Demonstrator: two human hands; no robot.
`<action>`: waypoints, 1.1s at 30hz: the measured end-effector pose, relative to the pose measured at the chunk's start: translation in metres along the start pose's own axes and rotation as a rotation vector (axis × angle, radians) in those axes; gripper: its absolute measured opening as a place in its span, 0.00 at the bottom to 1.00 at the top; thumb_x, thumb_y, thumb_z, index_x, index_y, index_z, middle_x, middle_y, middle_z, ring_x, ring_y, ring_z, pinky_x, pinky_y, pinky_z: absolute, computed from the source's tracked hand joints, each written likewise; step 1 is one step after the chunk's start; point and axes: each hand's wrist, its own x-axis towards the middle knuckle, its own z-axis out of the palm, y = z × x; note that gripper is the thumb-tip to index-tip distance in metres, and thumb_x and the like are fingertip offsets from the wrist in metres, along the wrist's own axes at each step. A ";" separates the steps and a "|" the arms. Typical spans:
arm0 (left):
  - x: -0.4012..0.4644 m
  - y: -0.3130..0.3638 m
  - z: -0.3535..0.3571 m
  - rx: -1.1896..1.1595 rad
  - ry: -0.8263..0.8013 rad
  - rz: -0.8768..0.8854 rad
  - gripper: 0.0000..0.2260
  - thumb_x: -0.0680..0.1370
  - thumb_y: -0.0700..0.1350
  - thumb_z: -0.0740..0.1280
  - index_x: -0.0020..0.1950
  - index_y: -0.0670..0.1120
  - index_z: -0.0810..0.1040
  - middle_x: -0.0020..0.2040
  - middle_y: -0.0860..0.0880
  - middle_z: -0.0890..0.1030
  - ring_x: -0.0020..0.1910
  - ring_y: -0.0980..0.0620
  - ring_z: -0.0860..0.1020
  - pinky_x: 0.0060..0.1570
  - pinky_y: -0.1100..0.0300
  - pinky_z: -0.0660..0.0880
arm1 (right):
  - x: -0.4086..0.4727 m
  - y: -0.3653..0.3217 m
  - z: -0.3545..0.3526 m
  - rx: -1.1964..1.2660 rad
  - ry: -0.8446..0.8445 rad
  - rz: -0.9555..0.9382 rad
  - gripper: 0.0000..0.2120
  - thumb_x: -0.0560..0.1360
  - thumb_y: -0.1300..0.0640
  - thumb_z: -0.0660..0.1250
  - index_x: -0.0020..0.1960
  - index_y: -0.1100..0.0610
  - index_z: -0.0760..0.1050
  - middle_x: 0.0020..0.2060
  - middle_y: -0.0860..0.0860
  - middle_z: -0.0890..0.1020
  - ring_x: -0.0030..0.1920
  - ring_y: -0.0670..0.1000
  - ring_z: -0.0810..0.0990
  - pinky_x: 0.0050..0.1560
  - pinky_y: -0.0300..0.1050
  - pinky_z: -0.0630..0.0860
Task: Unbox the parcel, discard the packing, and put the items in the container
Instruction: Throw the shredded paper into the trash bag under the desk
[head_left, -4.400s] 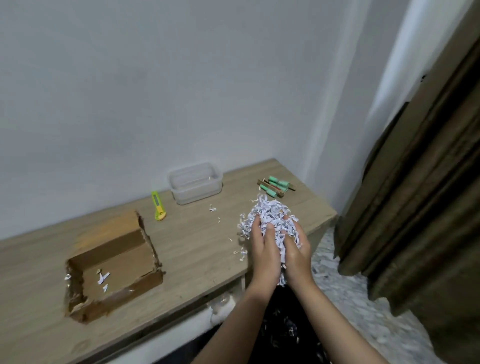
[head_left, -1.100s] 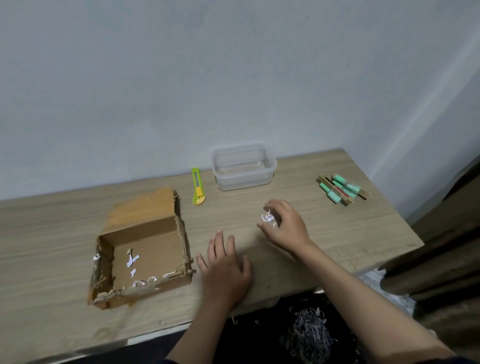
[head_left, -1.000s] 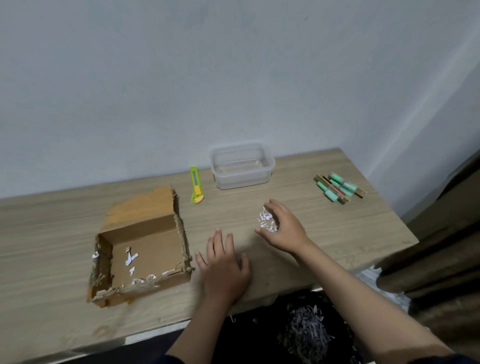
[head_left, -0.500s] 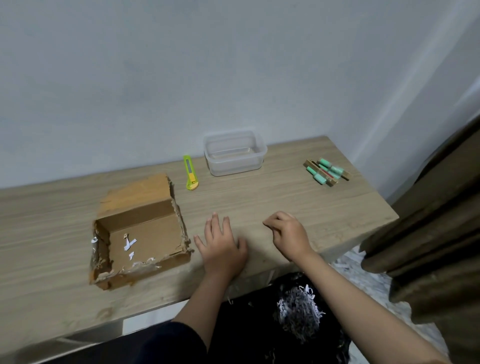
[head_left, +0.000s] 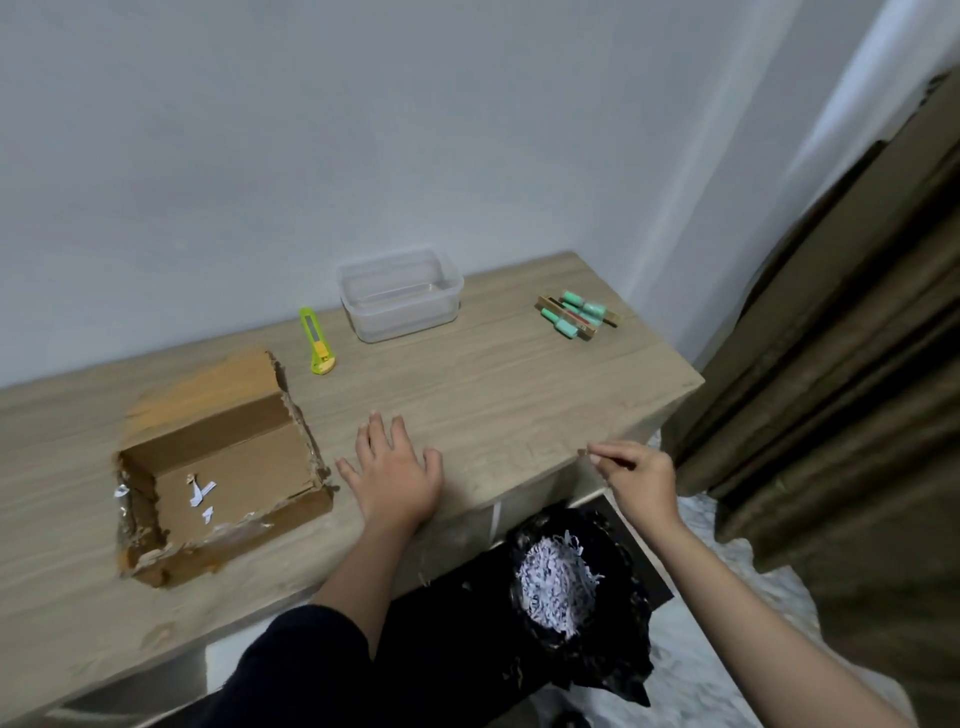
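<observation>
On the pale wood-grain table sits a torn brown cardboard box, ragged-edged, with a few white paper scraps inside. The left hand lies flat beside it, fingers spread. The right hand hovers past the table edge above a black bag of shredded white paper, fingers curled; whether it pinches anything is unclear. A clear rectangular plastic container stands near the wall, mint-green tubes to its right.

Home room: wooden desk, brown curtain, marble floor.
</observation>
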 end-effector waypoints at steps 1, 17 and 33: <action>-0.001 0.000 0.000 0.005 0.004 0.002 0.27 0.76 0.56 0.54 0.74 0.48 0.59 0.78 0.45 0.54 0.76 0.45 0.52 0.69 0.35 0.47 | -0.007 0.008 -0.006 -0.023 0.013 0.019 0.06 0.69 0.69 0.72 0.45 0.63 0.83 0.40 0.56 0.84 0.36 0.40 0.80 0.42 0.29 0.75; 0.000 0.000 0.004 0.012 0.039 0.012 0.26 0.76 0.55 0.55 0.72 0.47 0.62 0.77 0.44 0.57 0.75 0.43 0.54 0.69 0.34 0.49 | -0.035 0.071 -0.013 -0.488 -0.160 0.116 0.11 0.74 0.64 0.64 0.54 0.60 0.82 0.49 0.57 0.85 0.48 0.56 0.83 0.46 0.40 0.73; -0.030 0.000 -0.013 -0.479 0.164 0.039 0.15 0.72 0.47 0.61 0.53 0.43 0.79 0.53 0.46 0.80 0.56 0.46 0.77 0.56 0.57 0.70 | -0.034 -0.004 0.009 -0.301 -0.308 -0.322 0.23 0.75 0.52 0.66 0.26 0.50 0.59 0.19 0.47 0.63 0.23 0.47 0.64 0.27 0.43 0.60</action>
